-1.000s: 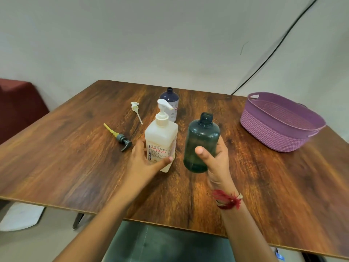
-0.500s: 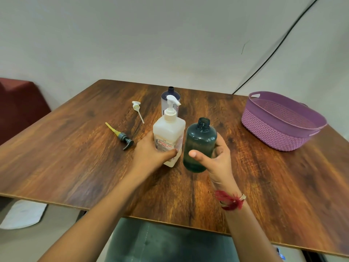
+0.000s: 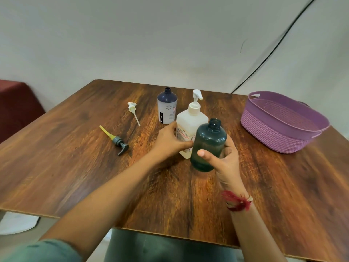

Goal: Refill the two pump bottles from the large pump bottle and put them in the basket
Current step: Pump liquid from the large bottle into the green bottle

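Observation:
My left hand [image 3: 170, 140] grips the large white pump bottle [image 3: 190, 123] at the table's middle; its white pump head points right. My right hand [image 3: 224, 161] holds the dark green bottle [image 3: 208, 144], uncapped and upright, just in front and to the right of the white one. A navy and white bottle [image 3: 167, 108] stands open-necked behind them. A white pump [image 3: 133, 111] and a grey pump with a yellow tube [image 3: 117, 139] lie on the wood to the left. The purple basket [image 3: 272, 133] sits at the right, with nothing showing inside.
The wooden table [image 3: 75, 157] has its near edge close to my body. A dark red seat [image 3: 17, 103] stands at the far left. A black cable [image 3: 273, 48] runs down the wall behind the basket.
My left hand has closed around the white pump bottle and slid it right, toward the green bottle. The green bottle has come slightly lower and nearer the white one.

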Available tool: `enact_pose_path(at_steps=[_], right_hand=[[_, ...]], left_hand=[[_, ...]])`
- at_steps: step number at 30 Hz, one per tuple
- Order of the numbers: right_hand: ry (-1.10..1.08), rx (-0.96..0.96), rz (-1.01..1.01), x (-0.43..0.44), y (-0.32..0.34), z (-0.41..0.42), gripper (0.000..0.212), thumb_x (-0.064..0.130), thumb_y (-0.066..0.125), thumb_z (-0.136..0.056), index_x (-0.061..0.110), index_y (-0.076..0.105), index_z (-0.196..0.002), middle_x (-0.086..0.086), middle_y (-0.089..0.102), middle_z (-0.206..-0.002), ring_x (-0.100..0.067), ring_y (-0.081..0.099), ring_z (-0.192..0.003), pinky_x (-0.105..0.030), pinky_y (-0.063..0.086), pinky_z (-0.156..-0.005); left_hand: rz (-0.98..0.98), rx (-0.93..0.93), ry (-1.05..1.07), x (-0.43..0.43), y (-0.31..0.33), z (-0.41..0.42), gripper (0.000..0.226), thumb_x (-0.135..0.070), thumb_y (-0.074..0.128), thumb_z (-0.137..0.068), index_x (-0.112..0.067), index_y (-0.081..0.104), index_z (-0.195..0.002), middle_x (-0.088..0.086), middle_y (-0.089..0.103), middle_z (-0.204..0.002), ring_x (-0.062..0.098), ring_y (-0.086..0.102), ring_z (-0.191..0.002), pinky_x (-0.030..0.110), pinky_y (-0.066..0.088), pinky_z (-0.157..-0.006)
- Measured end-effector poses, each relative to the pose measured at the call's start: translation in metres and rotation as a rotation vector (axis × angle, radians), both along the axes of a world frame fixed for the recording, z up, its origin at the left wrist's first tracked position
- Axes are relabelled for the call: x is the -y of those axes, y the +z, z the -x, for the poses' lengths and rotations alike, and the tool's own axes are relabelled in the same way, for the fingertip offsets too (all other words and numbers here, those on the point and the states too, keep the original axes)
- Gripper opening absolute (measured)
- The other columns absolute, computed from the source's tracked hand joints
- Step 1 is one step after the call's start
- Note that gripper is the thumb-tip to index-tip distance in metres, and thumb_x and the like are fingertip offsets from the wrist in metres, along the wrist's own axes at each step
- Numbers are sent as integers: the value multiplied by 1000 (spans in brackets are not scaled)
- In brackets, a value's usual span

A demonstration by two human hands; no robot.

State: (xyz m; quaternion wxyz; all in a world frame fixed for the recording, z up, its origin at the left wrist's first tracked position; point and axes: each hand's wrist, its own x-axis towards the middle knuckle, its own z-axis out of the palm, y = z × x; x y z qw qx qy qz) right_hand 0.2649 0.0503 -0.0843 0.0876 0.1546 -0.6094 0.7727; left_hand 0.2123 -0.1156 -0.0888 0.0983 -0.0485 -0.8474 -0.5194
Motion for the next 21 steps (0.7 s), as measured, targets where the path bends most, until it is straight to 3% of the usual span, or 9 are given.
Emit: enact_pose_path(at_steps=[5, 10, 16, 21], right_hand=[[-10, 36, -21, -1, -3, 4, 71, 26, 83, -48, 27, 56, -114, 10, 70, -109, -9, 64, -106, -21, 53, -80], [-20, 49, -38, 0, -3, 6, 74, 27, 83, -46, 26, 55, -115, 12, 69, -110, -6, 64, -106, -18, 51, -80], [-14, 47, -57, 5, -4, 7, 76, 26, 83, -47, 25, 51, -116, 2, 63, -118, -6, 63, -107, -17, 51, -80], [-15, 53, -117, 14, -10, 4, 69, 30, 84, -49, 30, 56, -112, 14, 67, -109, -2, 63, -104, -16, 51, -78]], left_hand=[[-12, 36, -62, -3, 0, 13, 81, -47, 81, -57, -18, 52, -126, -4, 59, -126, 11, 53, -114, 38, 48, -96], [-8, 54, -111, 1, -6, 20, 87, -56, 77, -52, -22, 50, -128, -8, 58, -127, 8, 52, -115, 34, 47, -95], [-21, 135, -256, 10, -1, 26, 76, -35, 80, -67, -20, 44, -133, -5, 52, -132, 12, 49, -120, 41, 43, -103], [-58, 242, -285, 30, 13, 11, 75, -30, 74, -78, -21, 33, -140, 1, 41, -142, 17, 43, -126, 39, 39, -107]])
